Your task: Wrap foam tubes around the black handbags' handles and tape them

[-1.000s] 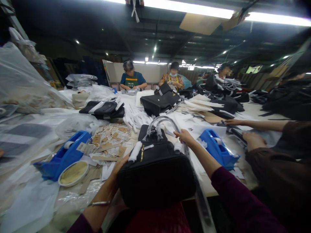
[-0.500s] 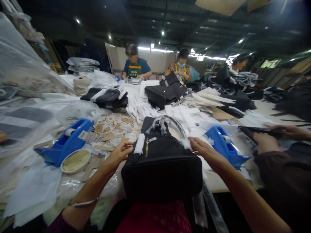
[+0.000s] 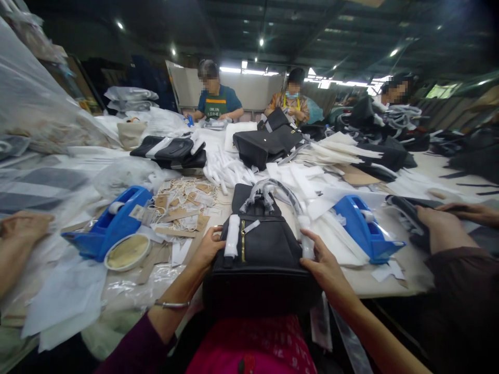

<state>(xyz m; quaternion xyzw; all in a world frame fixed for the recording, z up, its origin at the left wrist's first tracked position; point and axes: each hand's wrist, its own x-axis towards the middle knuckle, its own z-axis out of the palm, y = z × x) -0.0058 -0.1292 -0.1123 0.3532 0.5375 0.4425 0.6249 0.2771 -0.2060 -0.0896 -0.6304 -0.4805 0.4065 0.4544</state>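
Right in front of me a black backpack [image 3: 268,244] rests at the table's edge, its base facing me. My left hand [image 3: 211,246] grips its left side, fingers bent at the edge. On the opposite side my right hand [image 3: 319,257] holds the backpack, with the thumb on the near corner and fingers by a white foam wrap [image 3: 307,240]. A second white wrap [image 3: 233,236] lies beside the gold zipper [image 3: 243,241]. Clear film covers the looped handle [image 3: 273,189] on top.
Blue tape dispensers stand left [image 3: 113,223] and right [image 3: 366,228]. A bowl of yellowish paste [image 3: 128,252] and strung tags [image 3: 183,205] lie left. Beyond are white foam strips [image 3: 222,166] and another black bag [image 3: 267,143]. Co-workers' hands show at left [image 3: 25,228] and right [image 3: 444,223].
The backpack has tipped so more of its zippered face shows. My hands have closed in on its sides. A co-worker's hand has come further into view at the left.
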